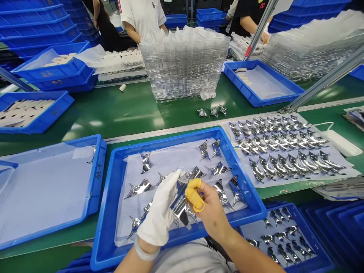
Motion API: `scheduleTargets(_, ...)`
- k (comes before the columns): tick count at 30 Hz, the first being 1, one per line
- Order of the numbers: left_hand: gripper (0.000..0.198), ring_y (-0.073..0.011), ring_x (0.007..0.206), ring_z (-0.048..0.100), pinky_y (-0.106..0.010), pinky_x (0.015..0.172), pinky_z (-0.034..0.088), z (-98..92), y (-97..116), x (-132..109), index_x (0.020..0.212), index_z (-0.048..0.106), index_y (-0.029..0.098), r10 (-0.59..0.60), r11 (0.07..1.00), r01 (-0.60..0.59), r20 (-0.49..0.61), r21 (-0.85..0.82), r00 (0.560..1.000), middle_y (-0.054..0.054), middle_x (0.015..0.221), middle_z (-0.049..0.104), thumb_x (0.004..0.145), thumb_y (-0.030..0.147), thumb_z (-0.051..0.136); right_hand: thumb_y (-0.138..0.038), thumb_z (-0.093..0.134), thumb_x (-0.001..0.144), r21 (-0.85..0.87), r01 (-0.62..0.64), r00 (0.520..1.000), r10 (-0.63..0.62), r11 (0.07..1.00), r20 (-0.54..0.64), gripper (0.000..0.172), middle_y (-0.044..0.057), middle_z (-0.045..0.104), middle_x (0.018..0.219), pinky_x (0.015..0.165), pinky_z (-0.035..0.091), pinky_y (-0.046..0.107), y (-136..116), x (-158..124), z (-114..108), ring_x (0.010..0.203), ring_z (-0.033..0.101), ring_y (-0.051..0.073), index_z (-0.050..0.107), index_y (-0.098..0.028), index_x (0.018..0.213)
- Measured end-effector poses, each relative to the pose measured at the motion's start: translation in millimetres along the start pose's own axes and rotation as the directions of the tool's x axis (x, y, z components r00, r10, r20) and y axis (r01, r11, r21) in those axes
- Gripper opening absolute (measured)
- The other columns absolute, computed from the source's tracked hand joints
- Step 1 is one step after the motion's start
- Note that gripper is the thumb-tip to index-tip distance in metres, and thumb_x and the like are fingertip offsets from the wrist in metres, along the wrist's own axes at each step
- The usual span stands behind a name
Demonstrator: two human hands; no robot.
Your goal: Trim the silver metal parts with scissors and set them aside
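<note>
My left hand (163,210), in a white glove, grips a curved, mirror-bright chrome part (180,206) with pointed corners. Yellow finger cots cover fingertips of my right hand (209,206), which is closed in a pinch at the part's right side. A small dark blue end (202,193) shows between its fingers; the rest is hidden, so I cannot tell what it is. Both hands are over a blue tray (104,212) lined with white sheet, where several similar chrome parts (139,188) lie scattered.
Chrome parts stand in rows on a white sheet (247,178) at right. A lower blue tray (321,261) holds more. Left is another lined tray (48,201). Clear plastic trays (184,70) are stacked behind, near a metal post (321,79). Co-workers (143,17) stand across the bench.
</note>
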State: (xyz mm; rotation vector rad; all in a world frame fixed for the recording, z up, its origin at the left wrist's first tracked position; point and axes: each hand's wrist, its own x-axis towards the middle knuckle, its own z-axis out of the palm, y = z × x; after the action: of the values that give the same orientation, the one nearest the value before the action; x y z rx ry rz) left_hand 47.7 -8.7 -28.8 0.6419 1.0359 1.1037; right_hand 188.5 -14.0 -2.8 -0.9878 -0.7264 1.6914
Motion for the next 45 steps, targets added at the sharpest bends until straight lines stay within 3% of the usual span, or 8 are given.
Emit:
scheduleTargets(5, 0.021, -0.0197, 0.094, 0.072, -0.031, 0.087, 0.057, 16.2, 30.9, 10.5, 0.091, 0.075, 0.023, 0.148, 0.987, -0.128, -0.216, 0.102, 0.965, -0.002, 0.096, 0.077, 0.082, 0.04, 0.082, -0.048, 0.081, 0.085, -0.028, 0.016, 0.996, -0.014, 0.999, 0.088, 0.032, -0.01, 0.037, 0.06, 0.042, 0.015, 0.022, 9.1, -3.3, -16.4, 0.048, 0.021, 0.005, 0.068, -0.019, 0.085)
scheduleTargets(14, 0.019, -0.0177, 0.094, 0.072, -0.029, 0.087, 0.054, 17.6, 40.7, 3.2, 0.09, 0.078, 0.023, 0.286, 0.946, -0.227, -0.265, 0.232, 0.921, -0.001, 0.096, 0.079, 0.079, 0.035, 0.087, -0.05, 0.082, 0.084, 0.073, -0.013, 0.993, 0.004, 0.997, 0.115, 0.033, -0.011, 0.033, 0.054, 0.045, 0.017, 0.023, 16.5, -1.8, -18.8, 0.046, 0.019, 0.006, 0.069, -0.02, 0.086)
scheduleTargets(20, 0.007, -0.0172, 0.098, 0.068, -0.036, 0.109, 0.047, 15.6, 41.0, -1.4, 0.082, 0.077, 0.028, 0.503, 0.841, -0.474, -0.056, 0.261, 0.862, 0.003, 0.091, 0.076, 0.083, 0.023, 0.082, -0.051, 0.074, 0.088, -0.184, 0.158, 0.984, -0.139, 0.97, 0.112, 0.037, -0.005, 0.042, 0.062, 0.052, 0.025, 0.026, 8.1, -1.5, -21.0, 0.056, 0.027, 0.011, 0.064, -0.019, 0.071)
scheduleTargets(25, 0.013, -0.0202, 0.097, 0.066, -0.043, 0.112, 0.045, 14.0, 41.8, -4.3, 0.084, 0.077, 0.031, 0.538, 0.807, -0.515, -0.004, 0.289, 0.843, 0.002, 0.091, 0.076, 0.084, 0.019, 0.079, -0.046, 0.068, 0.092, -0.274, 0.238, 0.968, -0.203, 0.932, 0.15, 0.037, -0.004, 0.041, 0.062, 0.054, 0.028, 0.027, 7.2, -0.8, -21.7, 0.057, 0.031, 0.013, 0.058, -0.021, 0.067)
scheduleTargets(30, 0.016, -0.0218, 0.098, 0.065, -0.045, 0.114, 0.042, 15.0, 43.2, -10.1, 0.087, 0.079, 0.033, 0.618, 0.727, -0.61, 0.087, 0.316, 0.782, 0.003, 0.083, 0.077, 0.082, 0.017, 0.08, -0.044, 0.065, 0.095, -0.288, 0.278, 0.958, -0.244, 0.916, 0.151, 0.038, -0.004, 0.039, 0.062, 0.053, 0.027, 0.027, 10.0, 1.1, -23.7, 0.058, 0.03, 0.013, 0.054, -0.022, 0.066)
scheduleTargets(33, 0.011, -0.0209, 0.095, 0.067, -0.043, 0.113, 0.044, 16.2, 43.4, -9.2, 0.083, 0.078, 0.031, 0.595, 0.752, -0.563, 0.015, 0.342, 0.804, 0.002, 0.085, 0.077, 0.081, 0.021, 0.081, -0.049, 0.069, 0.093, -0.244, 0.236, 0.967, -0.203, 0.94, 0.156, 0.038, -0.004, 0.041, 0.062, 0.053, 0.028, 0.027, 12.0, -0.6, -23.7, 0.057, 0.031, 0.012, 0.059, -0.021, 0.069)
scheduleTargets(38, 0.011, -0.0215, 0.1, 0.07, -0.04, 0.108, 0.047, 17.8, 41.3, -0.1, 0.084, 0.077, 0.027, 0.38, 0.889, -0.279, -0.245, 0.363, 0.892, 0.001, 0.089, 0.078, 0.081, 0.036, 0.083, -0.057, 0.081, 0.083, 0.079, -0.074, 0.982, 0.059, 0.994, 0.178, 0.041, -0.012, 0.033, 0.051, 0.044, 0.016, 0.023, 16.7, -4.7, -18.3, 0.044, 0.019, 0.005, 0.062, -0.021, 0.079)
scheduleTargets(45, 0.015, -0.0225, 0.102, 0.072, -0.038, 0.105, 0.049, 26.3, 42.6, 3.3, 0.084, 0.077, 0.025, 0.37, 0.89, -0.253, -0.279, 0.378, 0.886, 0.001, 0.089, 0.078, 0.078, 0.036, 0.085, -0.058, 0.085, 0.078, 0.157, -0.121, 0.986, 0.1, 0.98, 0.133, 0.045, -0.014, 0.036, 0.042, 0.042, 0.015, 0.021, 16.3, -2.6, -14.0, 0.038, 0.017, 0.004, 0.06, -0.021, 0.081)
